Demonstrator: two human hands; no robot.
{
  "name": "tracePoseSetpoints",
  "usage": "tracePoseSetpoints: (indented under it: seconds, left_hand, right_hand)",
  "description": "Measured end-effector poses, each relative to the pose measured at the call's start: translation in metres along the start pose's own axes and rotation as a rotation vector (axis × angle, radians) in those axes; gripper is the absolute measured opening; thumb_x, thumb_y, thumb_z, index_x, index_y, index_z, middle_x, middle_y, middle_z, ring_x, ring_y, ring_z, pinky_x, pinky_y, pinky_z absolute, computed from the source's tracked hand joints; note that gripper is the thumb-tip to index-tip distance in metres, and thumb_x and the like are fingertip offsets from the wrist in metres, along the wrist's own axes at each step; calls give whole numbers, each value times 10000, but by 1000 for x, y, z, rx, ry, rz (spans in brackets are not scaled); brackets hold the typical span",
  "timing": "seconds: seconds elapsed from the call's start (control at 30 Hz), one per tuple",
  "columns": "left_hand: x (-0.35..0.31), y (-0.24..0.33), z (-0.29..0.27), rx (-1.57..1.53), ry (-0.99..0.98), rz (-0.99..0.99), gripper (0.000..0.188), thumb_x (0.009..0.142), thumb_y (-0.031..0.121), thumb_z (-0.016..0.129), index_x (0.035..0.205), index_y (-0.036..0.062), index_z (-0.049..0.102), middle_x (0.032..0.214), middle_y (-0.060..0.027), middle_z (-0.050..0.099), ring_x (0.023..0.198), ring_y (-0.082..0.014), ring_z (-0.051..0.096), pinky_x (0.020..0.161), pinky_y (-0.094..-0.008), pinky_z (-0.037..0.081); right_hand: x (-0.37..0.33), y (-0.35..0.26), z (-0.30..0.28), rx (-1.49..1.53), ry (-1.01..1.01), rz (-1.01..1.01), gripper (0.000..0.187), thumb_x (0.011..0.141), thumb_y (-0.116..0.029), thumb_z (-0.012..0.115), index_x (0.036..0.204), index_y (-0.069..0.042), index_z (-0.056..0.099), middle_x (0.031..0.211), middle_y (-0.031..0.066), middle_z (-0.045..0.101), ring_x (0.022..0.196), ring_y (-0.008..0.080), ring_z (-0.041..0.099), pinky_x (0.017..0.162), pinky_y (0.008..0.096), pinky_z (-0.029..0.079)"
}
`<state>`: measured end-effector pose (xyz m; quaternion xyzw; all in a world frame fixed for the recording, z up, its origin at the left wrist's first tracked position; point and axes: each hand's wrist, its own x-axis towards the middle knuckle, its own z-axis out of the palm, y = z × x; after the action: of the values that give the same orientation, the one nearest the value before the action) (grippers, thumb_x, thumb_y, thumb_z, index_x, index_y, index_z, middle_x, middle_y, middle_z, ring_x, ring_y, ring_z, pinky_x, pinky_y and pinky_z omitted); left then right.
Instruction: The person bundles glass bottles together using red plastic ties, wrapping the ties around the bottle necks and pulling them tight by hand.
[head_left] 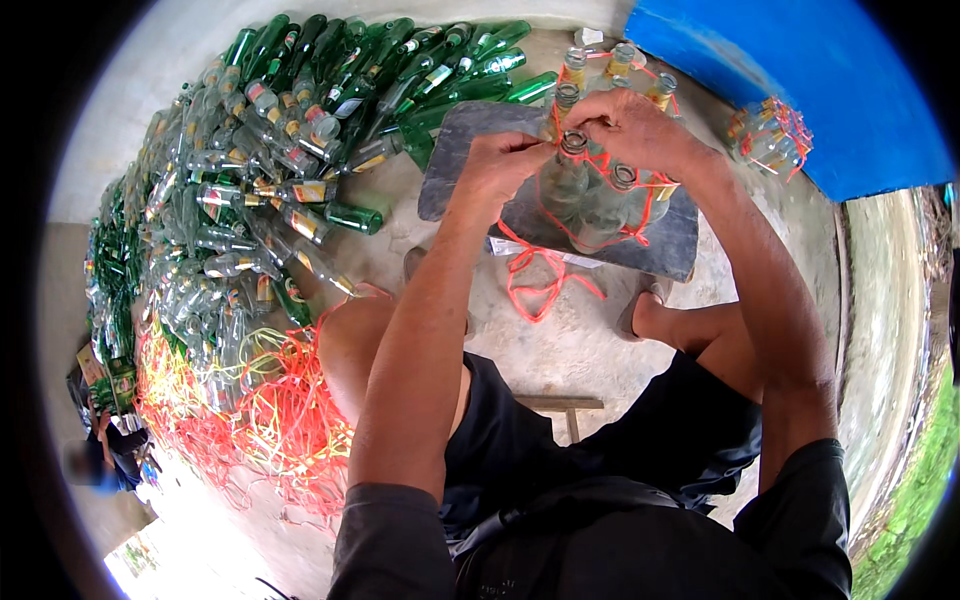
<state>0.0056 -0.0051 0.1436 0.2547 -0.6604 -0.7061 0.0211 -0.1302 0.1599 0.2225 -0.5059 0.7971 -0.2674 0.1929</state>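
Observation:
Several clear glass bottles [563, 185] stand upright in a cluster on a dark slate board [470, 130]. An orange-red plastic strap [597, 160] runs around their necks, and another length circles them lower down. At the near-left bottle's neck, my left hand [505, 168] pinches the strap, its fingertips close to the rim. My right hand [645, 128] is curled over the cluster with its fingers closed on the strap, hiding some of the bottles behind. A loose loop of the same strap [535, 290] hangs past the board's near edge toward the floor.
A large heap of green and clear bottles [290, 150] lies to the left. Nearer is a tangled pile of orange and yellow straps [290, 410]. At the right, a strapped bottle bundle [772, 137] stands by a blue panel [800, 80]. A small wooden piece [560, 403] shows between my legs.

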Motion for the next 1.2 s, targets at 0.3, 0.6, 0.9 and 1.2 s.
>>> tracePoseSetpoints:
  seconds: [0.3, 0.6, 0.9, 1.2]
  left_hand:
    - [14, -1, 3, 70, 20, 8, 399, 837, 376, 871, 945, 1, 787, 689, 32, 536, 532, -62, 383, 452, -281, 216]
    - [28, -8, 11, 126, 79, 58, 391, 837, 351, 869, 930, -20, 788, 685, 10, 580, 548, -70, 417, 460, -289, 259]
    - [27, 6, 20, 173, 86, 131, 313, 897, 282, 809, 933, -29, 796, 732, -22, 675, 649, -93, 530, 563, -316, 396]
    - [27, 10, 17, 131, 8, 185, 279, 929, 235, 767, 942, -44, 782, 703, -21, 645, 625, -94, 513, 543, -315, 385]
  right_hand:
    - [17, 25, -5, 242, -218, 146, 337, 911, -9, 589, 1209, -55, 740, 1002, 44, 759, 955, 119, 676, 868, 284, 530]
    - [22, 14, -8, -22, -326, 81, 181, 885, -42, 609, 1046, -30, 692, 890, 50, 677, 854, 120, 626, 766, 312, 503]
    - [5, 16, -16, -378, -14, -283, 88, 788, -77, 655, 824, -17, 602, 864, 134, 561, 815, 334, 623, 711, 448, 491]
    - [-21, -6, -29, -443, 68, -193, 142, 784, -110, 617, 713, 12, 619, 925, 175, 609, 901, 383, 641, 800, 496, 525]
